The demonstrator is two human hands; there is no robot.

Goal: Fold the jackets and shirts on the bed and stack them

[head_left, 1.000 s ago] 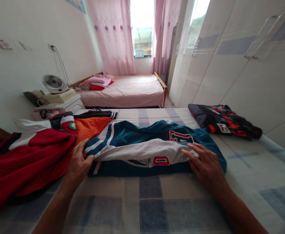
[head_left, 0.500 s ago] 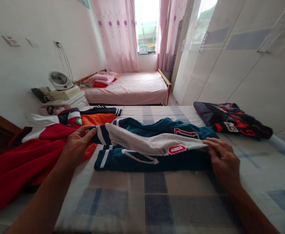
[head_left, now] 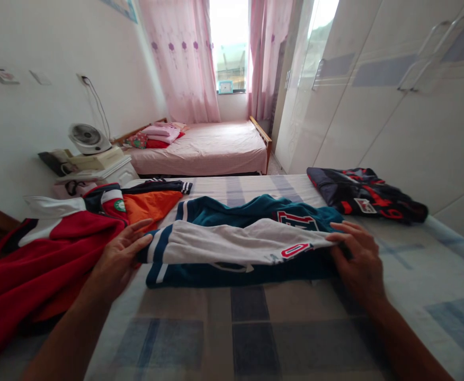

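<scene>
A teal jacket (head_left: pixel 232 209) with striped cuffs and red-edged lettering lies on the bed in front of me. Its pale grey sleeve (head_left: pixel 220 241), marked with a red-and-white 0, is stretched sideways over the body. My left hand (head_left: pixel 124 251) pinches the striped cuff end between thumb and fingers. At the other end of the sleeve, near the shoulder, my right hand (head_left: pixel 359 259) grips the cloth with bent fingers. Part of the teal body is hidden under the sleeve.
On the left lie a red jacket (head_left: pixel 57 259) and an orange garment (head_left: pixel 150 205). A folded dark jacket (head_left: pixel 363 193) rests at the right. Beyond stand a pink bed (head_left: pixel 216 151), a small fan (head_left: pixel 90 138) and a white wardrobe (head_left: pixel 399 121).
The sleeve has been spread wider and drawn lower toward me, covering more of the teal body. Both hands keep their hold. The view has shifted slightly.
</scene>
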